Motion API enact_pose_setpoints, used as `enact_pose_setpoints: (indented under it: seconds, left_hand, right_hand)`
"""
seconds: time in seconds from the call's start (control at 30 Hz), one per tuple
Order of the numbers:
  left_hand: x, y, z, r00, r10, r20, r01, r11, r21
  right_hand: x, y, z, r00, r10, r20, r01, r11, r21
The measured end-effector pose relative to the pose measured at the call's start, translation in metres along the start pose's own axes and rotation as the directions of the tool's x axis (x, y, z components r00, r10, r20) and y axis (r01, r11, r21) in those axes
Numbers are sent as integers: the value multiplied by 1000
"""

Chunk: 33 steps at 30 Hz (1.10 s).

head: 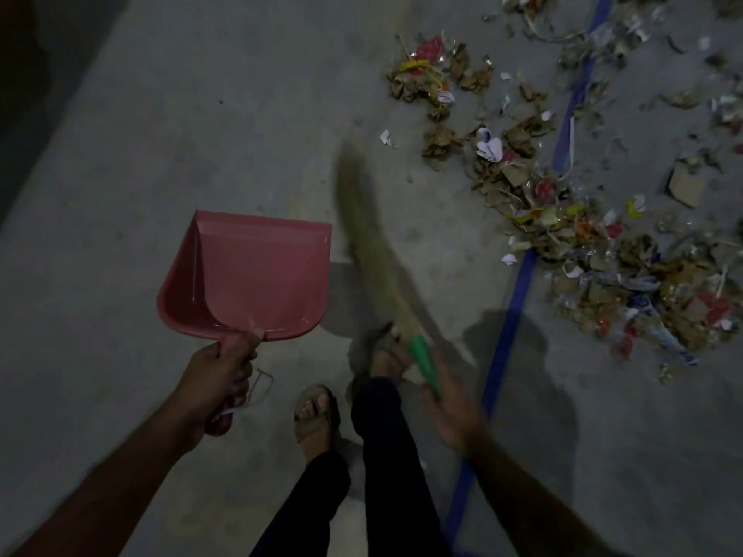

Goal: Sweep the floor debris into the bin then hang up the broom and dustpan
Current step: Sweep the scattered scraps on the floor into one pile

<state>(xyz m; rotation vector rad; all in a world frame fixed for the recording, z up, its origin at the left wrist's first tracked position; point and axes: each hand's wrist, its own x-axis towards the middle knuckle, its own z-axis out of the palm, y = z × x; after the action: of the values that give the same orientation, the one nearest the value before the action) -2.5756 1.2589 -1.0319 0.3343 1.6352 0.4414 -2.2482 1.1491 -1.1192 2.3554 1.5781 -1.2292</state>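
The left hand (219, 381) was clamped around the handle of a pink plastic dustpan (249, 275), held above the floor with its open mouth pointing toward 12 o'clock; a thin loop of cord hung from the handle just below the fist. The right hand (454, 412), blurred, was wrapped around the green handle of a grass broom (370, 239), whose pale bristles stretched from the grip toward 11 o'clock, also blurred; whether the tips touched the floor could not be told. The two hands were well apart, the dustpan at 9 o'clock of the broom.

The debris (563, 203), a litter of dry leaves, torn paper, cardboard bits and red and yellow scraps, lay in a band from 12 o'clock down to 3 o'clock, well clear of the dustpan and just beyond the bristles. A blue tape line (518, 291) ran across the grey concrete floor (120, 154) from 1 o'clock toward 6 o'clock, passing under the debris. Between the arms, at 6 o'clock, two sandalled feet (315, 414) and dark trouser legs (386, 456) showed.
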Motion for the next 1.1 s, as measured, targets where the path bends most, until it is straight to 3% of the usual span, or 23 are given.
enact_pose_setpoints:
  seconds: [0.07, 0.17, 0.27, 0.5, 0.67, 0.87, 0.93, 1.1]
  left_hand:
    - [6, 11, 1, 1000, 1, -2, -1, 1000, 22]
    - [19, 29, 7, 1000, 9, -10, -8, 998, 68]
    - [35, 44, 20, 1000, 11, -15, -10, 996, 90]
    - [81, 86, 70, 1000, -28, 10, 28, 997, 74]
    - [104, 121, 109, 1000, -13, 27, 11, 996, 84]
    - [112, 176, 143, 998, 6, 60, -12, 995, 96]
    - [115, 195, 147, 997, 22, 74, -28, 996, 89]
    - [135, 234, 132, 993, 31, 112, -31, 1000, -1]
  right_hand:
    - [21, -29, 20, 986, -97, 134, 116, 983, -142]
    - [63, -76, 34, 954, -140, 266, 195, 962, -192]
    - [119, -91, 28, 970, -96, 223, 141, 971, -194]
    - [221, -42, -78, 974, 225, -22, -221, 969, 111]
    - [258, 47, -163, 875, 482, -52, -404, 783, 473]
    - [238, 96, -227, 811, 536, -235, -351, 767, 537]
    - [214, 68, -241, 786, 545, -292, -342, 777, 529]
    - [179, 2, -233, 818, 456, -351, -279, 848, 451]
